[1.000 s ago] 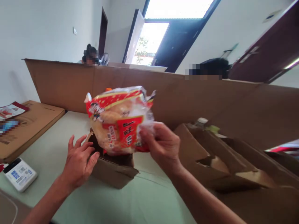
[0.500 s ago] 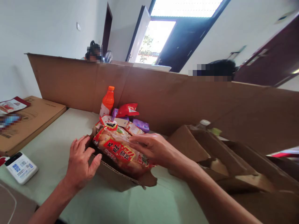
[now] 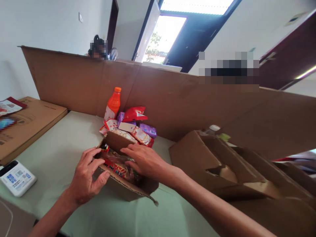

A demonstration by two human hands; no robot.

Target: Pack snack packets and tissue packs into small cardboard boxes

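The left hand rests at the left end of a small open carton, fingers parted over its rim, thumb spread, apparently to steady it on the surface. The right hand dips into the carton, fingers loosely bent over a red snack bag; from here I can't tell whether they grip it. That bag lies inside, between the two hands, the walls seemingly containing it. Just beyond the right hand, snack packets cluster beside an orange bottle, perhaps for easy reach.
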